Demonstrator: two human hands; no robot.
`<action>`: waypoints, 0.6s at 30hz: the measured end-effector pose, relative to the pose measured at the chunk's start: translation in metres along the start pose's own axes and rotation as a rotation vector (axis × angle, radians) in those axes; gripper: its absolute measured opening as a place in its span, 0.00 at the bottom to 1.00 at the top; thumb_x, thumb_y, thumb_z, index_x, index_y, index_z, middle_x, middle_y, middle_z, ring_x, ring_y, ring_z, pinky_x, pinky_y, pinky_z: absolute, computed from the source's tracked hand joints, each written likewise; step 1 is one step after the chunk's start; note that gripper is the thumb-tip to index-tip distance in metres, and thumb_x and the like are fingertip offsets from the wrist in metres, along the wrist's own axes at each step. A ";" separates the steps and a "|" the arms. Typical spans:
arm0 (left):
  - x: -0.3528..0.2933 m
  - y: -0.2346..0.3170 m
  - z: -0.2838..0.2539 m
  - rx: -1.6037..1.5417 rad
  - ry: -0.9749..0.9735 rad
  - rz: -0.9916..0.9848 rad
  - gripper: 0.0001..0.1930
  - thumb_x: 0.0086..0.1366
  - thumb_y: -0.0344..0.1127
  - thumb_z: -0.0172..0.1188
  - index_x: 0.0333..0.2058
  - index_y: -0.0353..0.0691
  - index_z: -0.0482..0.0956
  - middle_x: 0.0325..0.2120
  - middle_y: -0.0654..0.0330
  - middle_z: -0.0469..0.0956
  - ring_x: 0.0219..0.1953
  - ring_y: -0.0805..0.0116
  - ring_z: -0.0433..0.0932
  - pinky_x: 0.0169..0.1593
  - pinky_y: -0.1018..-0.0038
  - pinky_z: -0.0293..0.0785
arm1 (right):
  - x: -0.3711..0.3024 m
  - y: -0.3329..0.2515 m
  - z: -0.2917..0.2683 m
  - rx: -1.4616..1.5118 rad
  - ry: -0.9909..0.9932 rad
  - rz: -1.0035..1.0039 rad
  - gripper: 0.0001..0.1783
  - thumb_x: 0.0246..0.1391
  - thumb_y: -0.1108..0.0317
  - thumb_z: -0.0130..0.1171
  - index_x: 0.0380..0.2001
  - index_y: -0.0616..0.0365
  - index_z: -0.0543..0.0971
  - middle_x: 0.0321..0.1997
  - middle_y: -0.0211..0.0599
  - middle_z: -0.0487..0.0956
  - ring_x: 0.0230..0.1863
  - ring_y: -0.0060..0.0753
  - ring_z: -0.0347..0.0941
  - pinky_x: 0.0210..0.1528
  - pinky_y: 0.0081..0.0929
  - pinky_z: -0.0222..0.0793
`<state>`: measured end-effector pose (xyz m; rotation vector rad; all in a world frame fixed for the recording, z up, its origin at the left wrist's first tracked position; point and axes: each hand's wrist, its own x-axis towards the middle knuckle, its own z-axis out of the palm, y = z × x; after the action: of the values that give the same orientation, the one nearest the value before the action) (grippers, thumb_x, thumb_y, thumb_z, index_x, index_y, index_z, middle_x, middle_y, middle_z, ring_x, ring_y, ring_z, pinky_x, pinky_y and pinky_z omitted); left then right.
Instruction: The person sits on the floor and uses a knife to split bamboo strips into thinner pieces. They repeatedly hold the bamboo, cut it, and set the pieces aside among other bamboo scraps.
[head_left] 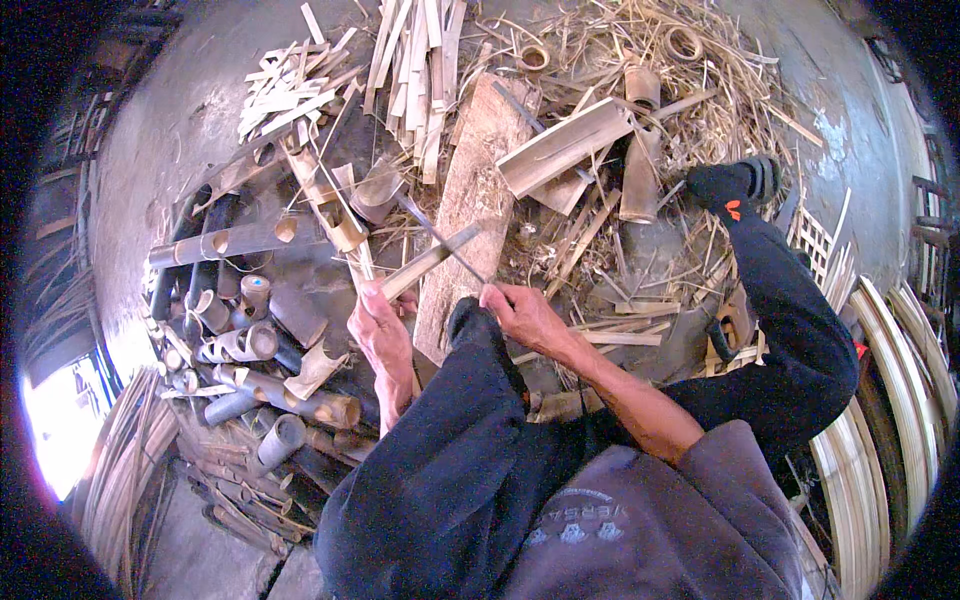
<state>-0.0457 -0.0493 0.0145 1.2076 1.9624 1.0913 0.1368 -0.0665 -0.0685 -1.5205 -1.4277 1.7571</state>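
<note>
Over concrete floor (860,190), left grip (380,335) is pinching bamboo slat (418,269), apparently steadying it for the knife (426,222) right grip (528,318) is clasping.

Smooth grey concrete floor (850,60) stretches beyond the right hand (522,318), marked with pale patches (835,145). Well out to the left of the left hand (378,335), a bright opening (62,430) glares white.

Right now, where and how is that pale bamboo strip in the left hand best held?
Probably take the strip by its lower end, from the left, as the left hand does: it is slim and straight, and the blade crosses nearer its upper end.
</note>
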 end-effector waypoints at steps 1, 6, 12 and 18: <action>0.001 -0.006 -0.003 -0.059 0.007 -0.027 0.24 0.73 0.44 0.38 0.29 0.29 0.74 0.18 0.54 0.77 0.17 0.66 0.73 0.26 0.69 0.68 | -0.001 -0.014 -0.007 -0.006 -0.027 0.061 0.21 0.64 0.55 0.44 0.33 0.62 0.77 0.24 0.49 0.76 0.28 0.31 0.70 0.34 0.35 0.68; 0.007 -0.012 0.001 0.308 0.133 0.128 0.25 0.73 0.45 0.36 0.30 0.30 0.74 0.19 0.53 0.76 0.20 0.67 0.73 0.27 0.70 0.68 | -0.008 -0.014 0.006 -0.119 0.038 -0.186 0.26 0.64 0.50 0.43 0.30 0.63 0.77 0.24 0.47 0.77 0.26 0.38 0.72 0.34 0.38 0.68; 0.000 -0.011 0.005 0.091 0.038 0.024 0.24 0.73 0.44 0.35 0.28 0.32 0.74 0.17 0.57 0.76 0.19 0.68 0.71 0.24 0.70 0.66 | -0.013 -0.010 -0.016 -0.143 0.108 -0.054 0.25 0.64 0.51 0.43 0.32 0.64 0.77 0.22 0.52 0.76 0.28 0.49 0.75 0.34 0.44 0.68; -0.006 -0.012 -0.004 -0.135 0.030 -0.103 0.24 0.73 0.45 0.34 0.28 0.33 0.72 0.17 0.57 0.75 0.20 0.65 0.73 0.28 0.69 0.67 | -0.017 0.022 -0.021 -0.140 0.075 0.113 0.22 0.63 0.50 0.45 0.37 0.60 0.77 0.28 0.58 0.76 0.30 0.62 0.74 0.33 0.48 0.67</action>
<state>-0.0518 -0.0595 0.0062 1.0134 1.9175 1.1742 0.1677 -0.0801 -0.0766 -1.7521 -1.4803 1.6748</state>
